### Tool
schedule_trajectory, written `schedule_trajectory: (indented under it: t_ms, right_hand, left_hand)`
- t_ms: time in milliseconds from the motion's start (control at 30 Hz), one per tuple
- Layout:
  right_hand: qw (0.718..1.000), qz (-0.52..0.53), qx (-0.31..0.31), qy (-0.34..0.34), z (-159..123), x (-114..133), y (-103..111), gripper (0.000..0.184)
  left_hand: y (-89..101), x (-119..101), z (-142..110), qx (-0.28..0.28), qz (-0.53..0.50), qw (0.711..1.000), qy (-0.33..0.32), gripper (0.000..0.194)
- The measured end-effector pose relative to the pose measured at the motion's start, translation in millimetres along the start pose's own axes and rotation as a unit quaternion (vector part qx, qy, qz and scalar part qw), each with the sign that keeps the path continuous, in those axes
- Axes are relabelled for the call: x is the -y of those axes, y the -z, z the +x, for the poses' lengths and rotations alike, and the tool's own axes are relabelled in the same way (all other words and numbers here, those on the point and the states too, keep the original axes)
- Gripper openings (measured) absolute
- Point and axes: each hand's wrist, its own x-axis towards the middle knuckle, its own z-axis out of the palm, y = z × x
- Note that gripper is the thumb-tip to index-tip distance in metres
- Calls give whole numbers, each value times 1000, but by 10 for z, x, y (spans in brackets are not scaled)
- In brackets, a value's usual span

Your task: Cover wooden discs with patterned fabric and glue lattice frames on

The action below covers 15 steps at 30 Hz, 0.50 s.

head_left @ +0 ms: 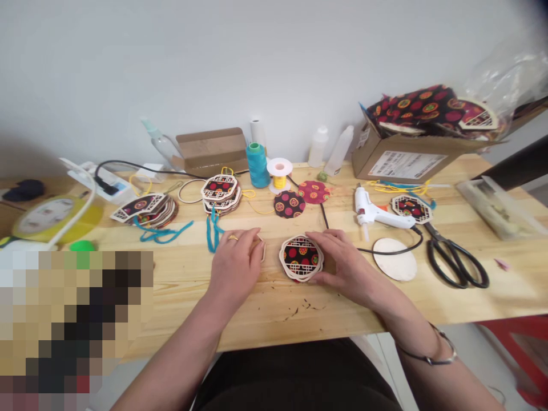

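Observation:
My right hand (340,262) grips the right edge of a round lattice ornament (302,260), a scalloped pale wooden frame over dark fabric with red and orange circles. The ornament is at the middle of the table. To its left, my left hand (240,257) is closed with fingers and thumb pinching a thin pale wooden piece (263,251); most of that piece is hidden behind the fingers. Just beyond the hands lie a black patterned fabric disc (289,204) and a pink one (314,192), overlapping slightly.
A white glue gun (381,214), a white disc (394,260) and black-handled scissors (456,260) lie to the right. Stacked ornaments (220,194) with blue cords are at left. Behind stand a teal thread cone (257,165), glue bottles (340,151) and a filled cardboard box (402,157).

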Motion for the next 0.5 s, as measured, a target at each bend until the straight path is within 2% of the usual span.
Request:
schedule_trajectory:
  t_ms: [100, 200, 367, 500]
  right_hand:
    - [1000, 1, 4, -4, 3, 1, -1, 67]
    - [1000, 2, 0, -3, 3, -6, -6, 67]
    - [1000, 1, -2, -3, -3, -18, -9, 67]
    - [1000, 5, 0, -3, -6, -13, -4, 67]
  left_hand:
    - [20, 2, 2, -1, 81, 996, 30, 21]
    - [45, -13, 0, 28, 155, 986, 60, 25]
    - [101, -88, -2, 97, 179, 975, 90, 30]
    - [124, -122, -10, 102, 182, 976, 68, 31]
